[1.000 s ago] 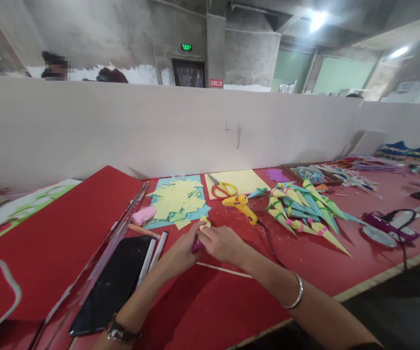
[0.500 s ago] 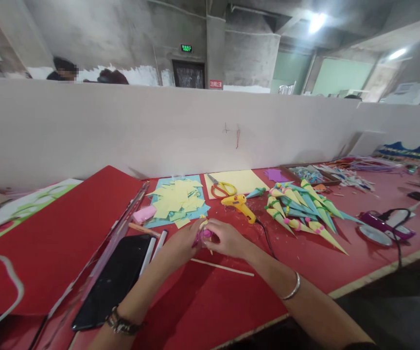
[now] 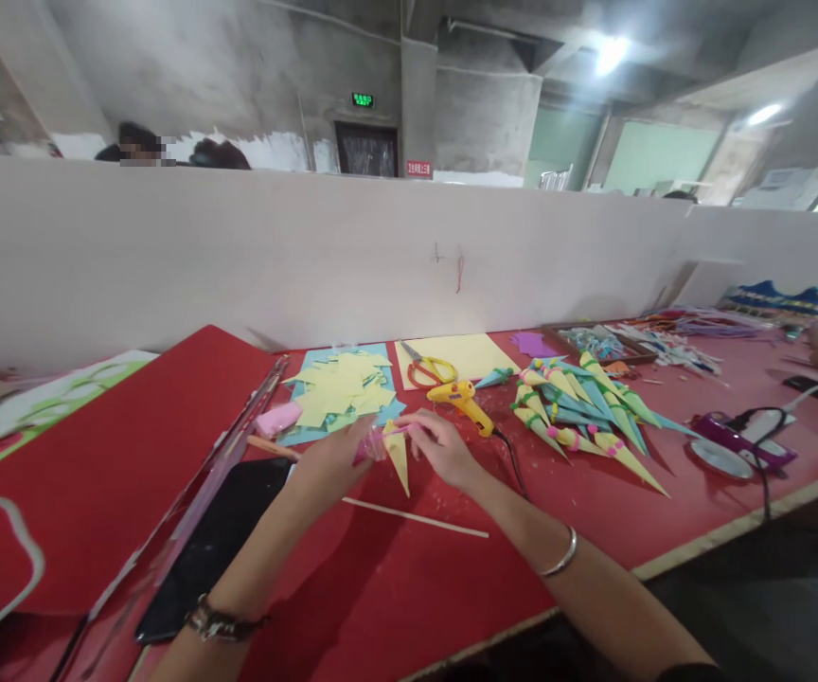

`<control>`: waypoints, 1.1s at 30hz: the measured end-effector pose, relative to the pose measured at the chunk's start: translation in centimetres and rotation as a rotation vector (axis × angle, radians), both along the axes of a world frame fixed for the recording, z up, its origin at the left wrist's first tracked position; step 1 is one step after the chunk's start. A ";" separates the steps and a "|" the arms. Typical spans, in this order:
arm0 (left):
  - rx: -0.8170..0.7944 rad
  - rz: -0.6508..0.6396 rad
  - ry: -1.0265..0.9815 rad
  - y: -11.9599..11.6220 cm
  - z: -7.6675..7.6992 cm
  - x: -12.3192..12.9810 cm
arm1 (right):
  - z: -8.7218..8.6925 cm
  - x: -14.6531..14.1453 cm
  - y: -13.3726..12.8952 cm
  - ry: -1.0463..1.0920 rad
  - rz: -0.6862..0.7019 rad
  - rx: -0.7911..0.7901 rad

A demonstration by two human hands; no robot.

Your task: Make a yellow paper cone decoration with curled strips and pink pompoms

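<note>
My left hand is closed around a pink lump in clear plastic wrap. Between my two hands, a small yellow paper cone hangs point down above the table. My right hand has its thumb and fingers pinched at the cone's upper right, where a thin pink strand crosses the top. Which fingers bear the cone is hidden. Below lies a thin white stick. Just beyond my right hand are a yellow glue gun and yellow-handled scissors.
Yellow paper pieces lie on blue sheets. To the right is a pile of finished-looking yellow and blue cones, then a purple hair dryer. A black phone and red board are at left. A white partition stands behind.
My hands have drawn slightly apart, the left one moving left. The yellow cone, mostly hidden before, now shows with its point down.
</note>
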State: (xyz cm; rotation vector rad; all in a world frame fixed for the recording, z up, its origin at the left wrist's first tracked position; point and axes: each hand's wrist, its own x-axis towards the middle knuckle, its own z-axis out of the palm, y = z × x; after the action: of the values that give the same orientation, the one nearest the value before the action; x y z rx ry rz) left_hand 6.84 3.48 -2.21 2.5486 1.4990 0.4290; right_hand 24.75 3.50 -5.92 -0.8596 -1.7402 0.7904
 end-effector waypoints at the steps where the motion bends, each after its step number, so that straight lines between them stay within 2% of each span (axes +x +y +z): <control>1: 0.008 0.020 -0.004 0.0 0.0 -0.2 | -0.2 -0.1 0.1 0.047 -0.001 -0.030; 8: -0.054 0.007 -0.091 -0.5 -0.2 0.0 | -0.7 -0.3 0.1 0.219 0.069 -0.179; 13: -0.064 0.122 -0.231 0.1 -0.7 -0.6 | -0.6 -0.3 -0.1 0.251 0.134 -0.214; 17: -0.103 0.183 -0.444 0.4 -1.5 -0.9 | -0.6 -0.2 -0.2 0.209 0.132 -0.198; 20: -0.195 0.158 -0.670 0.1 -1.5 0.5 | 0.0 -0.2 -0.5 0.162 0.056 -0.124; 24: -0.377 0.105 -1.021 -0.6 -0.3 3.8 | 1.3 -1.3 -2.2 0.086 -0.013 0.039; 26: -0.452 0.072 -1.168 -1.0 0.6 5.3 | 1.6 -2.3 -3.6 -0.105 0.009 0.263; 28: -0.477 0.048 -1.286 -1.4 1.4 6.3 | 1.8 -3.3 -4.9 -0.216 -0.010 0.393; 30: -0.525 0.021 -1.419 -2.1 1.9 7.0 | 2.0 -3.9 -5.7 -0.308 -0.043 0.451; 32: -0.626 0.002 -1.606 -3.0 2.0 7.4 | 2.4 -3.9 -5.5 -0.388 -0.056 0.483; 33: -0.641 0.007 -1.633 -3.6 1.9 7.5 | 2.6 -3.7 -5.1 -0.426 -0.054 0.489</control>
State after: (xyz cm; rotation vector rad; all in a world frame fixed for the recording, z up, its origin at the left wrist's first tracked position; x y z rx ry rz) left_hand 14.32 -0.08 -0.29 0.9510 0.7002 1.2742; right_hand 21.04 -1.62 -3.30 -0.7636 -2.1466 0.1235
